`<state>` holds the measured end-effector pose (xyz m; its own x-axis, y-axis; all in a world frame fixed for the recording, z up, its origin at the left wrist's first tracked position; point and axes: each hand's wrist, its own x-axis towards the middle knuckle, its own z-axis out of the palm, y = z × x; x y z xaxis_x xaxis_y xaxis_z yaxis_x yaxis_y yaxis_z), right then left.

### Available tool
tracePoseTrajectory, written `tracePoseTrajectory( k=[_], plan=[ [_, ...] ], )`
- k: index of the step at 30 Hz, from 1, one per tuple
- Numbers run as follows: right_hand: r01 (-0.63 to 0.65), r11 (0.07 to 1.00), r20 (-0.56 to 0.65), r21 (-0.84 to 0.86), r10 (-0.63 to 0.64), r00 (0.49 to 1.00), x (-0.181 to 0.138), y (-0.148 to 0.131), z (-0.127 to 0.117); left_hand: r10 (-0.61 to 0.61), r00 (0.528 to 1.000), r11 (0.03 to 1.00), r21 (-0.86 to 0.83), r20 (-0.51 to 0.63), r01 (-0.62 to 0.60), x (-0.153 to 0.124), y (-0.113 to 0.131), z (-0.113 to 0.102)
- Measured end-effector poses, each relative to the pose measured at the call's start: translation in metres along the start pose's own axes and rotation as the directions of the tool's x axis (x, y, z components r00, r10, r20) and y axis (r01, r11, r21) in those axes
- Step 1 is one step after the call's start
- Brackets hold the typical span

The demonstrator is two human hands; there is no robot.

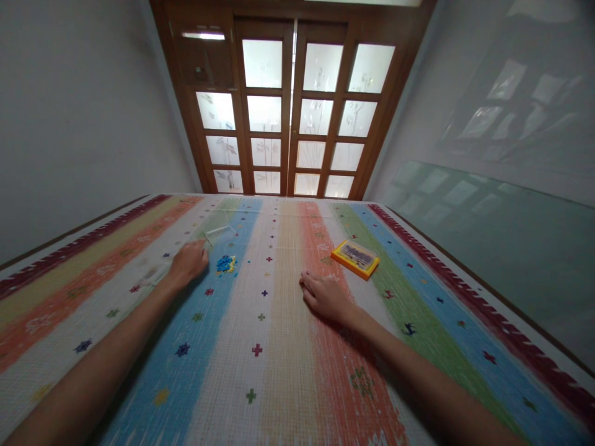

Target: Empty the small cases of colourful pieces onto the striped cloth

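Curling just left of the pile of small blue-and-yellow pieces, left hand, hold unclear; behind it, clear plastic; right of it, right hand, loosely bent, seemingly empty; farther right, yellow box.

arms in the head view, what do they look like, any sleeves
The left forearm and right forearm are slender, with no sleeve or watch showing. The left grip and right grip are ungloved hands; no rings or markings can be made out.
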<state>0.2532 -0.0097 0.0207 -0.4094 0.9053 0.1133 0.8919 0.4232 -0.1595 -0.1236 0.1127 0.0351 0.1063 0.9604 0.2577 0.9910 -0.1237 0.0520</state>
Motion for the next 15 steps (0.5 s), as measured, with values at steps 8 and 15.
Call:
tracePoseTrajectory(
  k=[8, 15],
  plan=[
    [0.001, 1.000, -0.009, 0.010, -0.001, 1.000, -0.0002, 0.0003, 0.0008, -0.054, 0.998, 0.999, 0.005, 0.032, 0.054, -0.0020, -0.0125, -0.0004],
    [0.005, 1.000, -0.017, 0.016, -0.005, 1.000, -0.0005, -0.0001, 0.0013, -0.029, 0.998, 0.998, -0.053, -0.058, 0.026, -0.0088, -0.0048, -0.0064]
  ],
)
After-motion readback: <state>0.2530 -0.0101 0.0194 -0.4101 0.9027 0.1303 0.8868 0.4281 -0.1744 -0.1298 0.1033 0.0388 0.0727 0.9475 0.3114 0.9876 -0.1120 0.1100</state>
